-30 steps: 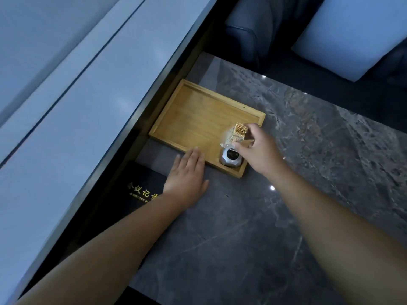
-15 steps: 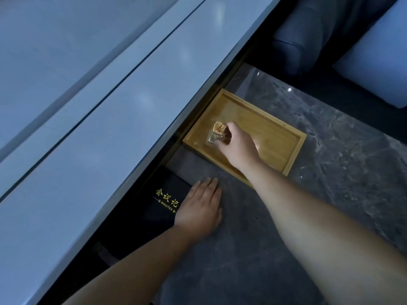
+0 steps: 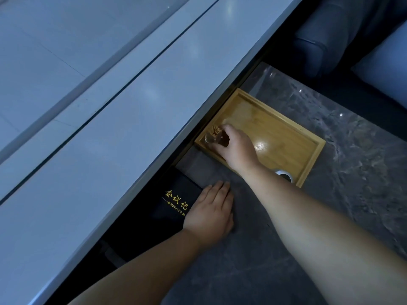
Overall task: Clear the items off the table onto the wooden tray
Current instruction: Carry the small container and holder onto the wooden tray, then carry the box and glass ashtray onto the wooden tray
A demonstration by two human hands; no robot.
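Note:
The wooden tray [image 3: 277, 128] lies on the dark marble table [image 3: 341, 172] against its left edge. My right hand [image 3: 236, 146] reaches into the tray's near left corner and grips a clear toothpick holder [image 3: 214, 134] full of toothpicks, held low at the tray floor. A small silver round device [image 3: 285, 175] sits in the tray's near right corner, partly hidden by my right forearm. My left hand [image 3: 211, 213] rests flat, fingers together, on the table beside a black notebook [image 3: 174, 205] with gold lettering.
A pale grey raised counter [image 3: 110, 128] runs along the left, overhanging the notebook and the tray's left rim. A dark blue sofa with a light cushion [image 3: 383, 69] stands beyond the table at the top right.
My right hand carried the toothpick holder from the tray's near right corner to its near left corner. My left hand slid back from the tray edge toward the notebook. The view shifted left.

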